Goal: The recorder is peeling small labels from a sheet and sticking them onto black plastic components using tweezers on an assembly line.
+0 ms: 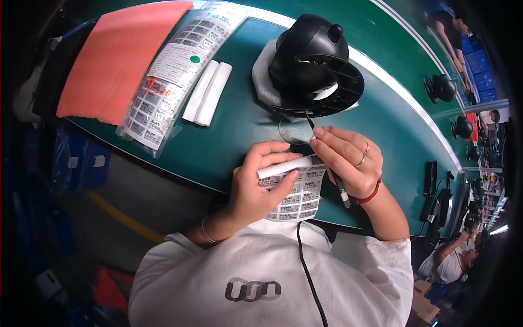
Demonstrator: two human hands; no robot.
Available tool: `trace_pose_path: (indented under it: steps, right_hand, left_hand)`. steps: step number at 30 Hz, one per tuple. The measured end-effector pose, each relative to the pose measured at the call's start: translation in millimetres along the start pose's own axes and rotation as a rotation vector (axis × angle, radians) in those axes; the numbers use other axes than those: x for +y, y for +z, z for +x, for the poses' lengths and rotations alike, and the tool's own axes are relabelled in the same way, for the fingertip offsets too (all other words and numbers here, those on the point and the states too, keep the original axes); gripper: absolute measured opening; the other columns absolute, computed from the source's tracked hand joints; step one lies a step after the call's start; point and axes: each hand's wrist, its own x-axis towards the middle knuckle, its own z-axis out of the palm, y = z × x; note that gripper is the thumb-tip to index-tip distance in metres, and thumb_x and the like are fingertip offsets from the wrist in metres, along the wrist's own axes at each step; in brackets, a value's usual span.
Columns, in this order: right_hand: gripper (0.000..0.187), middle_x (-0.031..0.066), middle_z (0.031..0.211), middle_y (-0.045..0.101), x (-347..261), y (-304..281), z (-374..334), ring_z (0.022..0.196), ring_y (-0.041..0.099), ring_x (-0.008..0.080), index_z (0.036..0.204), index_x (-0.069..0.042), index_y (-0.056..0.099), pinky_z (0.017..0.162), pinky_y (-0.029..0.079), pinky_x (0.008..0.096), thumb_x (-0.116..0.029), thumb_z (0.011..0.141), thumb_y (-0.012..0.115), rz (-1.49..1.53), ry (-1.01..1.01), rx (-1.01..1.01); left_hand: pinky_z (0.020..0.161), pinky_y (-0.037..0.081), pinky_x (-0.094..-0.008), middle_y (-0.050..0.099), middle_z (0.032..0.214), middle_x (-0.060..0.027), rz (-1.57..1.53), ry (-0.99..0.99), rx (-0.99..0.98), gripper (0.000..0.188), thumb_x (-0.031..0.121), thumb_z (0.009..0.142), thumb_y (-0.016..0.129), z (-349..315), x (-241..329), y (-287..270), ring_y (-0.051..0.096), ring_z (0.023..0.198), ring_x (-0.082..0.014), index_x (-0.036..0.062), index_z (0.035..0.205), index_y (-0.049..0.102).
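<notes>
My left hand [261,174] is closed on a sheet of printed labels [291,201], whose top edge is folded over into a white strip. Its thumb lies on the front of the sheet. Beside it, my right hand [351,161] pinches a slim black pen-like tool [340,188], its thin tip pointing away from me towards the black device. Whether the tool is tweezers I cannot tell. The rounded black device [316,60] lies tilted on white foam padding [264,73], its open ribbed base facing me. A thin yellow loop [281,131] lies between the device and my hands.
Left of the device are two white rolls [208,95], a bagged stack of label sheets [158,103] and an orange foam sheet [117,62]. Black adapters and cables [433,191] lie at the right. Further black devices [442,87] and other people stand beyond.
</notes>
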Motion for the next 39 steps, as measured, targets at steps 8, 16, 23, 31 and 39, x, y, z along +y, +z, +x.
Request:
trace_pose_path:
  steps: [8, 16, 23, 31, 39]
  right_hand:
    - [0.024, 0.0109, 0.09, 0.069, 5.3, 2.2, -2.5, 0.082, 0.068, 0.0232, 0.085, 0.001, 0.069, 0.064, 0.056, 0.0296, -0.005, 0.061, 0.068, 0.009, -0.011, -0.006]
    - [0.014, 0.0123, 0.093, 0.069, -2.1, 4.6, -12.4, 0.086, 0.068, 0.0228, 0.087, 0.002, 0.066, 0.072, 0.055, 0.0284, 0.009, 0.075, 0.066, 0.376, 0.457, 0.062]
    - [0.013, 0.0111, 0.079, 0.058, 9.2, -13.3, -11.4, 0.085, 0.058, 0.0225, 0.083, 0.001, 0.054, 0.082, 0.045, 0.033, -0.003, 0.073, 0.045, 1.42, 0.995, 0.387]
    - [0.018, -0.0014, 0.059, 0.046, 56.1, -39.2, 51.0, 0.052, 0.032, 0.0055, 0.1, 0.0, 0.059, 0.05, 0.03, 0.0231, -0.01, 0.085, 0.061, 0.536, 0.631, -0.094]
    - [0.024, 0.0119, 0.063, 0.061, 67.2, -43.9, 82.3, 0.055, 0.06, 0.0284, 0.084, -0.004, 0.059, 0.05, 0.044, 0.0345, -0.017, 0.073, 0.076, 0.111, 0.497, -0.299]
  left_hand:
    - [0.081, 0.054, -0.0285, 0.067, 0.103, -0.0202, 0.023, 0.028, 0.001, 0.043, -0.008, 0.082, 0.064, 1.0, -2.4, 0.5, 0.066, 0.093, -0.0191, -0.0022, 0.117, 0.041]
    - [0.079, 0.054, -0.0278, 0.067, 0.103, -0.0206, 0.013, 0.001, 0.01, 0.042, -0.007, 0.082, 0.064, 1.1, 0.5, 0.7, 0.066, 0.093, -0.0186, -0.0027, 0.117, 0.041]
    - [0.079, 0.054, -0.0275, 0.068, 0.103, -0.0198, -0.005, -0.035, -0.005, 0.039, -0.006, 0.082, 0.064, 0.0, 0.9, -1.0, 0.066, 0.093, -0.0178, -0.0029, 0.115, 0.044]
    - [0.074, 0.056, -0.0275, 0.07, 0.098, -0.0156, 0.054, 0.068, 0.004, 0.034, 0.002, 0.083, 0.068, 4.7, -1.9, 1.3, 0.07, 0.088, -0.0184, -0.0009, 0.111, 0.051]
    - [0.077, 0.055, -0.0298, 0.07, 0.098, -0.0159, 0.083, 0.037, 0.048, 0.033, 0.003, 0.082, 0.07, 0.3, -0.3, -1.0, 0.07, 0.09, -0.0218, -0.0008, 0.11, 0.052]
